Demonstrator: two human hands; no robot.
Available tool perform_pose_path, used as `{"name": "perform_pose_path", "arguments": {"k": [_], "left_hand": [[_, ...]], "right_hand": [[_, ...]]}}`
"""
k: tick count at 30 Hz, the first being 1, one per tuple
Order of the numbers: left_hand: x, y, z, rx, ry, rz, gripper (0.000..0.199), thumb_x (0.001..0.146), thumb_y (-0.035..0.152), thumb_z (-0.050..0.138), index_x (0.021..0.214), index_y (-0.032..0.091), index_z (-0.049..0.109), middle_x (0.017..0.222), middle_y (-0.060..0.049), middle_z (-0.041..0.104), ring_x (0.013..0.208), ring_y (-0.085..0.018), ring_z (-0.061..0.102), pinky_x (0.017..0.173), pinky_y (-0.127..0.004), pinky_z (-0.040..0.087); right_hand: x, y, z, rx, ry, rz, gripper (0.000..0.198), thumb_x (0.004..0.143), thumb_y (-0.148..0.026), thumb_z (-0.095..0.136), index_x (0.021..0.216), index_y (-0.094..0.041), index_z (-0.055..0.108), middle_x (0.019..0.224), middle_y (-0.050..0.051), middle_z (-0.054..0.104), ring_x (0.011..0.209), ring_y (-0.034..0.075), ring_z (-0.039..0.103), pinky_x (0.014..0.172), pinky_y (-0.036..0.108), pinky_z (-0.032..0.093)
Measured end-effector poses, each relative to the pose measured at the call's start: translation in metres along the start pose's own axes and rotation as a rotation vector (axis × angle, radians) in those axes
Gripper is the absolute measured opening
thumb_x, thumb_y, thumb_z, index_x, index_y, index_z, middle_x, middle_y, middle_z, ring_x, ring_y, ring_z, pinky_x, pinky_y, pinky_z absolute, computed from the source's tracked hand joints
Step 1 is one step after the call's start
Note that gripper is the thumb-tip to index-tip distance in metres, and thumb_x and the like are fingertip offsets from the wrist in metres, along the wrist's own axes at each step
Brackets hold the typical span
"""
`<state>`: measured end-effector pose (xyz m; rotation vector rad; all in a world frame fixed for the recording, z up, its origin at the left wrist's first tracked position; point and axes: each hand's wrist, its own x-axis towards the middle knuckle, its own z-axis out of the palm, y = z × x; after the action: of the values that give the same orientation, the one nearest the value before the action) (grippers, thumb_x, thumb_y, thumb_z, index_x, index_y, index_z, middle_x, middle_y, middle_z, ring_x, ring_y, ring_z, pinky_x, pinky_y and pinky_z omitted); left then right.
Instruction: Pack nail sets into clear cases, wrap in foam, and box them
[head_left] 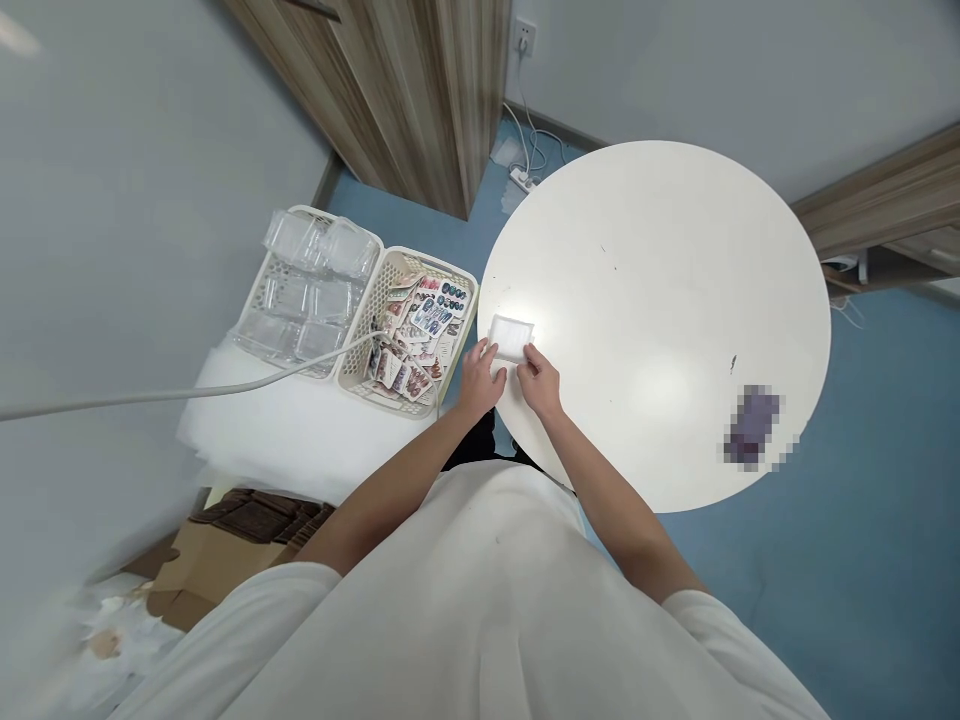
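A small flat rectangular plastic case [511, 338], whitish inside with a clear rim, is at the near-left edge of the round white table [637, 270]. My right hand [540, 382] pinches its lower right corner between thumb and bent fingers. On the other side, my left hand [480, 380] touches the lower left corner with its fingertips, its thumb held apart below the case. Left of my hands stands a cream plastic basket [386, 262] filled with cards of printed nail designs [427, 320]. Beyond it, a second basket [300, 210] holds clear plastic cases [311, 290] in several stacks.
A pale cable [225, 390] crosses over the baskets from the left. Both baskets rest on a white-covered surface [300, 430], with an open cardboard box [202, 560] below. A blurred dark object [754, 425] lies at the table's right. A power strip [521, 180] sits behind the table.
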<state>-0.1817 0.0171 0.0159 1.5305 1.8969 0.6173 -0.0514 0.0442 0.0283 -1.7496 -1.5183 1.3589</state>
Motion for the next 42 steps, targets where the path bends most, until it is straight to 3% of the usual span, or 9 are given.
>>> {"name": "perform_pose_path", "arguments": {"k": [3, 9, 14, 20, 25, 29, 32, 36, 42], "left_hand": [[0.001, 0.002, -0.002, 0.132, -0.046, 0.1, 0.048, 0.084, 0.03, 0.046, 0.13, 0.019, 0.04, 0.137, -0.013, 0.035, 0.124, -0.028, 0.034, 0.1, -0.043, 0.031], [0.01, 0.007, -0.007, 0.34, -0.088, 0.107, 0.044, 0.087, 0.034, 0.042, 0.13, 0.023, 0.041, 0.135, -0.012, 0.036, 0.117, -0.029, 0.04, 0.091, -0.041, 0.037], [0.01, 0.007, -0.008, 0.367, -0.081, 0.107, 0.045, 0.087, 0.038, 0.041, 0.13, 0.025, 0.041, 0.134, -0.012, 0.036, 0.115, -0.03, 0.04, 0.087, -0.041, 0.039], [-0.003, 0.008, -0.009, 0.308, -0.025, 0.111, 0.048, 0.085, 0.037, 0.044, 0.131, 0.022, 0.039, 0.136, -0.014, 0.035, 0.117, -0.032, 0.039, 0.089, -0.044, 0.038], [-0.035, 0.0, -0.016, 0.163, 0.05, 0.102, 0.045, 0.084, 0.035, 0.046, 0.125, 0.018, 0.046, 0.128, -0.013, 0.044, 0.117, -0.029, 0.042, 0.094, -0.043, 0.038], [-0.076, -0.006, -0.021, -0.022, 0.074, 0.018, 0.033, 0.085, 0.031, 0.043, 0.113, 0.018, 0.054, 0.107, -0.008, 0.06, 0.099, -0.02, 0.056, 0.088, -0.036, 0.045], [-0.107, -0.005, -0.019, -0.125, 0.11, -0.119, 0.029, 0.083, 0.03, 0.045, 0.106, 0.017, 0.058, 0.095, -0.007, 0.064, 0.082, -0.017, 0.06, 0.079, -0.032, 0.049], [-0.14, 0.002, -0.01, -0.194, 0.167, -0.271, 0.03, 0.082, 0.033, 0.046, 0.102, 0.016, 0.06, 0.087, -0.007, 0.065, 0.077, -0.017, 0.06, 0.071, -0.03, 0.05], [-0.176, 0.008, -0.016, -0.137, 0.211, -0.369, 0.03, 0.082, 0.037, 0.043, 0.093, 0.018, 0.062, 0.074, -0.004, 0.064, 0.067, -0.016, 0.057, 0.065, -0.029, 0.047]], "right_hand": [[0.0, 0.005, 0.002, -0.062, 0.03, -0.049, 0.049, 0.078, -0.023, 0.045, 0.126, -0.019, 0.048, 0.133, 0.005, 0.047, 0.124, 0.021, 0.042, 0.104, 0.041, 0.034], [0.003, 0.005, 0.008, -0.132, 0.062, -0.118, 0.047, 0.077, -0.023, 0.044, 0.125, -0.02, 0.049, 0.127, 0.006, 0.052, 0.12, 0.023, 0.045, 0.101, 0.044, 0.037], [0.005, 0.006, 0.008, -0.128, 0.051, -0.119, 0.048, 0.077, -0.024, 0.045, 0.126, -0.021, 0.047, 0.129, 0.007, 0.05, 0.121, 0.023, 0.043, 0.1, 0.044, 0.037], [-0.007, 0.008, 0.001, -0.062, 0.069, -0.13, 0.052, 0.076, -0.025, 0.048, 0.128, -0.019, 0.041, 0.14, 0.011, 0.035, 0.127, 0.023, 0.035, 0.096, 0.042, 0.041], [-0.033, 0.019, -0.015, -0.041, 0.033, -0.176, 0.047, 0.077, -0.025, 0.047, 0.124, -0.02, 0.044, 0.134, 0.012, 0.04, 0.116, 0.021, 0.045, 0.087, 0.037, 0.047], [-0.055, 0.035, -0.024, -0.028, -0.041, -0.235, 0.04, 0.078, -0.024, 0.045, 0.117, -0.019, 0.05, 0.122, 0.012, 0.05, 0.096, 0.018, 0.055, 0.077, 0.034, 0.05], [-0.068, 0.044, -0.025, -0.031, -0.159, -0.252, 0.035, 0.079, -0.026, 0.044, 0.111, -0.018, 0.054, 0.11, 0.01, 0.058, 0.085, 0.016, 0.058, 0.076, 0.033, 0.049], [-0.08, 0.048, -0.023, -0.013, -0.353, -0.253, 0.032, 0.08, -0.028, 0.043, 0.107, -0.019, 0.057, 0.096, 0.007, 0.065, 0.078, 0.015, 0.06, 0.07, 0.03, 0.05], [-0.086, 0.038, -0.009, -0.056, -0.567, -0.337, 0.028, 0.079, -0.03, 0.044, 0.098, -0.019, 0.061, 0.09, 0.006, 0.067, 0.078, 0.016, 0.062, 0.07, 0.03, 0.049]]}}
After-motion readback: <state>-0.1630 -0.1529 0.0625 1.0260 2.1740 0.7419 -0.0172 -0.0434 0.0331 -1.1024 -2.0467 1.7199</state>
